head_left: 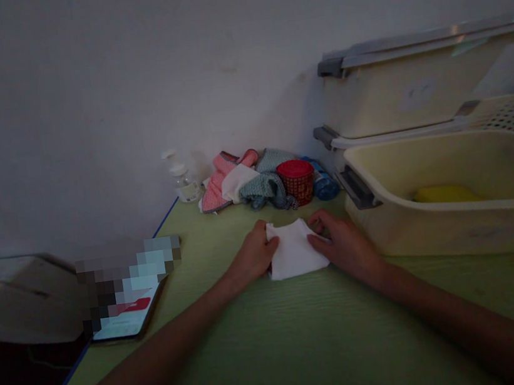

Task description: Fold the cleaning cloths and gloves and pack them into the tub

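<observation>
A small white folded cloth [294,252] lies on the green mat [304,338] in front of me. My left hand [254,254] pinches its left edge, fingers curled on the fabric. My right hand [343,241] grips the cloth's right edge, fingers bent over it. Both forearms reach in from the bottom of the view.
A pile of pink, white and teal cloths [244,185] lies against the wall beside a red basket [296,181], a pump bottle [182,180] and a blue item [323,185]. A cream plastic tub [452,204] with a yellow thing inside stands right. A phone [126,314] lies left.
</observation>
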{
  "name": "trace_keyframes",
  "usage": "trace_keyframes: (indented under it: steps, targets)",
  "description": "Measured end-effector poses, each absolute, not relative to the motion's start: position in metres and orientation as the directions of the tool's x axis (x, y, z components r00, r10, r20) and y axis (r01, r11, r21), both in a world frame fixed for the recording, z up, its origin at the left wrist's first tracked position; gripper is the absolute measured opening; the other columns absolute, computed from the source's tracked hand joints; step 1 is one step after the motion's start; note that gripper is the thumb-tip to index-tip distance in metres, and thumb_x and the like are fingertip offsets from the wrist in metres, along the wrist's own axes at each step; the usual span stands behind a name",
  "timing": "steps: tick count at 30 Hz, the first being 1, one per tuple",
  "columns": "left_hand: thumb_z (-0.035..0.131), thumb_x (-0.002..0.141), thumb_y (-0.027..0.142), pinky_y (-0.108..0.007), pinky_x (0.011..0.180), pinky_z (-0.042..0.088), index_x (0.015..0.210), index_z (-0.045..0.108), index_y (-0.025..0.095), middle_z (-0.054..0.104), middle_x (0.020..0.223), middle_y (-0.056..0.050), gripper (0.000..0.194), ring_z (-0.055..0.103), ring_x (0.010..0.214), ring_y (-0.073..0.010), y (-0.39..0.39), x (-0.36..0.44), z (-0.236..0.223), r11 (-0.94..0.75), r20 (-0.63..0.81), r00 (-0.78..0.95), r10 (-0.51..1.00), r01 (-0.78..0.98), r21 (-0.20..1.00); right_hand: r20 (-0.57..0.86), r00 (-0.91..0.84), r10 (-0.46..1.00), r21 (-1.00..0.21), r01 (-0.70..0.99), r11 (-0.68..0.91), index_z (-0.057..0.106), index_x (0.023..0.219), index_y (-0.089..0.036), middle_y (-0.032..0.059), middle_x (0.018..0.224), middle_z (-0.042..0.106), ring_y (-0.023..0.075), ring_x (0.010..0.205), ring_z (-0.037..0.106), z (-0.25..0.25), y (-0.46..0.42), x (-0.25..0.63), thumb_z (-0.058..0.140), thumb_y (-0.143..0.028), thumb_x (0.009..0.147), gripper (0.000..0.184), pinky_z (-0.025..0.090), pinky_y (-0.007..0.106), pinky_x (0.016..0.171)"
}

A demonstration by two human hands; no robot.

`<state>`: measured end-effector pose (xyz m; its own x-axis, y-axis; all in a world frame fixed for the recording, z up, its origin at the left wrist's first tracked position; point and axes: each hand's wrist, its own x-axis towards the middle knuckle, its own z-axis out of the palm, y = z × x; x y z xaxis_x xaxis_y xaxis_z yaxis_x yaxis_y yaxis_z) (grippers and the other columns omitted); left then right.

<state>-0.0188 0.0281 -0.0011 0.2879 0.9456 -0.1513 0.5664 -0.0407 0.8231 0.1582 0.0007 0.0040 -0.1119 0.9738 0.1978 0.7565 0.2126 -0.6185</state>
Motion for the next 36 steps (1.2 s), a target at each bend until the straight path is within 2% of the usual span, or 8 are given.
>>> trace_keyframes:
  steps: [4, 9, 14, 19, 24, 30, 33, 36]
  targets:
    - [0.046, 0.079, 0.012, -0.019, 0.042, 0.032, 0.11, 0.039, 0.013, 0.041, 0.053, 0.009, 0.032, 0.043, 0.042, -0.0094, 0.025, -0.016, -0.001, -0.107, -0.042, 0.217, 0.975, 0.63, 0.769, 0.277, -0.208, 0.938, -0.447, 0.836, 0.318, 0.053, 0.1, -0.015, 0.0073, 0.085, 0.064, 0.019, 0.07, 0.061, -0.001, -0.003, 0.159, 0.047, -0.015, 0.081, 0.02, 0.047, 0.03, 0.061]
    - [0.046, 0.08, 0.015, -0.028, 0.061, 0.042, 0.124, 0.034, 0.009, 0.052, 0.061, 0.002, 0.046, 0.056, 0.063, -0.0187, 0.017, -0.009, 0.0, -0.228, 0.085, 0.22, 0.972, 0.784, 0.577, 0.433, -0.449, 0.782, -0.174, 0.809, 0.561, 0.062, 0.097, -0.011, 0.0151, 0.11, 0.059, 0.0248, 0.101, 0.056, -0.008, -0.001, 0.159, 0.046, -0.008, 0.082, 0.022, 0.048, 0.038, 0.084]
    - [0.045, 0.083, 0.02, -0.037, 0.066, 0.048, 0.13, 0.029, 0.009, 0.062, 0.081, -0.008, 0.05, 0.062, 0.076, -0.0255, 0.009, -0.009, 0.0, -0.264, 0.17, 0.216, 0.961, 0.9, 0.347, 0.355, -0.551, 0.756, -0.108, 0.779, 0.618, 0.059, 0.113, -0.012, 0.0123, 0.119, 0.059, 0.0272, 0.113, 0.051, -0.011, 0.004, 0.161, 0.043, -0.006, 0.084, 0.033, 0.044, 0.046, 0.093]
    - [0.042, 0.082, 0.004, -0.039, 0.09, 0.045, 0.101, 0.058, 0.012, 0.059, 0.112, -0.012, 0.026, 0.054, 0.106, -0.0227, 0.022, -0.014, -0.008, -0.678, 0.446, 0.561, 0.697, 0.718, 0.156, 0.268, -0.568, 0.778, -0.102, 0.787, 0.609, 0.05, 0.125, -0.012, 0.0143, 0.129, 0.052, 0.0305, 0.124, 0.042, -0.009, 0.002, 0.164, 0.035, -0.006, 0.086, 0.042, 0.03, 0.061, 0.1]
    - [0.033, 0.086, 0.003, -0.034, 0.098, 0.043, 0.115, 0.054, 0.01, 0.058, 0.122, -0.012, 0.036, 0.055, 0.112, -0.017, 0.026, -0.018, -0.009, -0.811, 0.296, 0.755, 0.585, 0.551, 0.197, 0.223, -0.6, 0.768, -0.132, 0.762, 0.634, 0.049, 0.126, -0.011, 0.0182, 0.131, 0.05, 0.0268, 0.123, 0.044, -0.001, -0.003, 0.165, 0.033, -0.01, 0.087, 0.042, 0.027, 0.058, 0.103]
    - [0.029, 0.09, 0.011, -0.04, 0.11, 0.026, 0.134, 0.032, 0.004, 0.034, 0.143, -0.017, 0.045, 0.028, 0.134, -0.0192, 0.012, -0.026, -0.011, -0.789, 0.178, 0.773, 0.609, 0.569, 0.229, 0.151, -0.659, 0.737, -0.146, 0.722, 0.676, 0.038, 0.133, -0.002, 0.0247, 0.136, 0.039, 0.0321, 0.128, 0.036, 0.004, -0.006, 0.172, 0.049, -0.031, 0.082, 0.059, 0.026, 0.057, 0.104]
    - [0.025, 0.092, 0.018, -0.044, 0.111, 0.021, 0.137, 0.026, 0.003, 0.028, 0.145, -0.018, 0.047, 0.018, 0.137, -0.0208, 0.009, -0.029, -0.012, -0.784, 0.14, 0.778, 0.613, 0.576, 0.233, 0.183, -0.685, 0.705, -0.132, 0.693, 0.708, 0.041, 0.132, -0.006, 0.0233, 0.136, 0.041, 0.0314, 0.127, 0.037, 0.006, -0.007, 0.176, 0.055, -0.026, 0.075, 0.062, 0.027, 0.055, 0.104]
    - [0.035, 0.091, 0.036, -0.044, 0.112, 0.017, 0.138, 0.023, 0.002, 0.02, 0.147, -0.021, 0.059, 0.013, 0.138, -0.0235, 0.006, -0.03, -0.009, -0.796, 0.103, 0.8, 0.592, 0.559, 0.234, 0.229, -0.705, 0.671, -0.11, 0.666, 0.738, 0.049, 0.125, -0.009, 0.0196, 0.127, 0.053, 0.0278, 0.119, 0.048, 0.009, -0.008, 0.176, 0.052, -0.018, 0.073, 0.053, 0.03, 0.052, 0.104]
